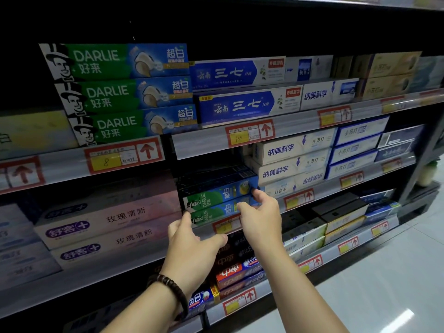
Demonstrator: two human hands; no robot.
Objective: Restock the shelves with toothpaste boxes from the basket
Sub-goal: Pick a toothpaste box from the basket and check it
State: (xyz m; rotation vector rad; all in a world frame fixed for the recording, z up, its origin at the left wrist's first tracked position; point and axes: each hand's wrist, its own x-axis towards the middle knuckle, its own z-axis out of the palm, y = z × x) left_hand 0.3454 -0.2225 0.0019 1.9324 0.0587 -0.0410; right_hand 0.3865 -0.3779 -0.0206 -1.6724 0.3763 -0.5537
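Two green-and-blue Darlie toothpaste boxes point(216, 200) lie stacked at the front of the middle shelf point(225, 225), under dark boxes. My left hand point(192, 246), with a bead bracelet on its wrist, touches the left end of the lower box with straight fingers. My right hand point(259, 212) reaches to the right end of the stack, fingertips against the boxes, thumb spread. Neither hand grips a box. No basket shows in the head view.
Three larger Darlie boxes point(120, 94) stand on the upper shelf, blue boxes point(237, 104) beside them. White boxes point(290, 162) sit right of the stack, pink boxes point(105, 227) left. Red boxes point(235, 272) fill the shelf below. Tiled floor point(389, 272) lies at right.
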